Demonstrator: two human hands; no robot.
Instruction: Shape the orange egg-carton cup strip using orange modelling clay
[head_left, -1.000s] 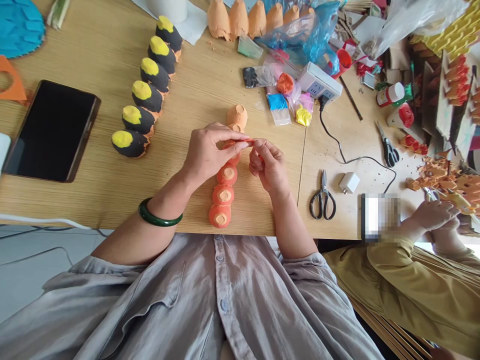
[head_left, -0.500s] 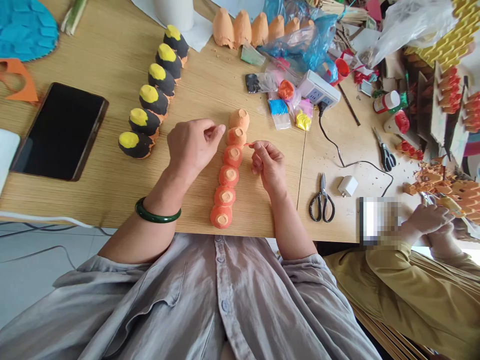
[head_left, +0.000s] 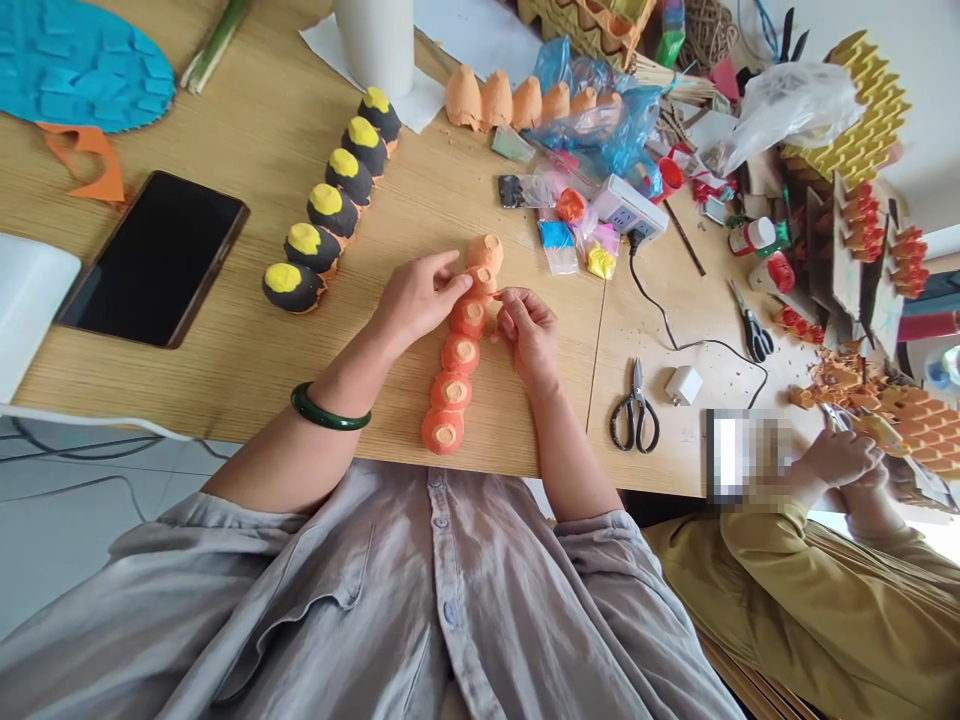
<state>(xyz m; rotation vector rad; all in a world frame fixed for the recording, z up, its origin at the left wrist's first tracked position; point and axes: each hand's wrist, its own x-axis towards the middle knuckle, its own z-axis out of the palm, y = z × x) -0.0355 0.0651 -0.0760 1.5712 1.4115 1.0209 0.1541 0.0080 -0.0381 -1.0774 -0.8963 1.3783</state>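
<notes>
A row of joined egg-carton cups [head_left: 460, 354] runs away from the table's front edge. Its nearer cups are coated orange-red around bare tips; the farthest is pale orange. My left hand [head_left: 421, 296] is open at the row's left side, thumb on the second-farthest cup. On the right side, my right hand [head_left: 526, 322] pinches a thin orange-red strip [head_left: 493, 295] against that cup's edge. Left of my hands lies a row of black cups with yellow tops [head_left: 330, 208].
A phone [head_left: 157, 258] lies at the left. Clay packets [head_left: 556, 240], a power strip [head_left: 627, 208], black-handled scissors [head_left: 634, 410] and a charger [head_left: 684, 385] are to the right. Another person's hands [head_left: 844, 460] are at the far right.
My left hand has opened from a closed pose and moved onto the second-farthest cup. My right hand stays beside the row with the strip. The camera view has shifted slightly.
</notes>
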